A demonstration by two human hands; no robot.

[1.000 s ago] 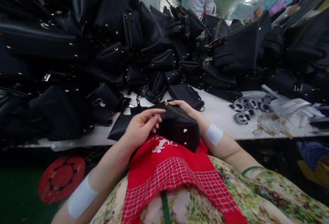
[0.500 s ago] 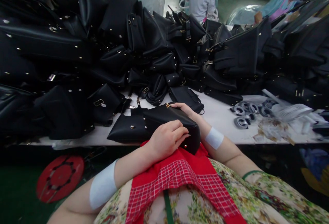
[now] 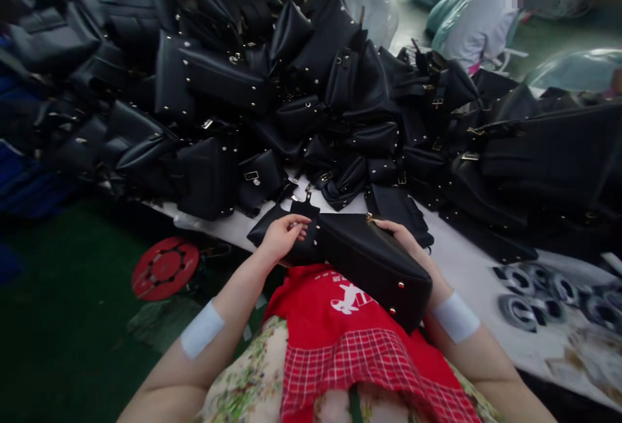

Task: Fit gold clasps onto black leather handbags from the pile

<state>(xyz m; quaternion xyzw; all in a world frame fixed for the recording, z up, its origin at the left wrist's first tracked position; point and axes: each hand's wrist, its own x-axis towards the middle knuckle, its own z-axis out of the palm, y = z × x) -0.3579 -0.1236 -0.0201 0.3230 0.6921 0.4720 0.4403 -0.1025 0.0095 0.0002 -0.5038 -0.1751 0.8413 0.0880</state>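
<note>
Left hand (image 3: 284, 236) shifted off bag (image 3: 372, 261), half-curled, contents unclear; right hand (image 3: 408, 238) grips bag near clasp (image 3: 369, 217). Studs (image 3: 401, 285) fitted; whether piled bags (image 3: 223, 83) done, can't tell.

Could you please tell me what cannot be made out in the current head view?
In the head view:
Palm of the right hand: hidden behind the black bag.
What, if anything, the left hand pinches: too small, between curled fingers.
Lettering on the red apron: too small and blurred.
</note>
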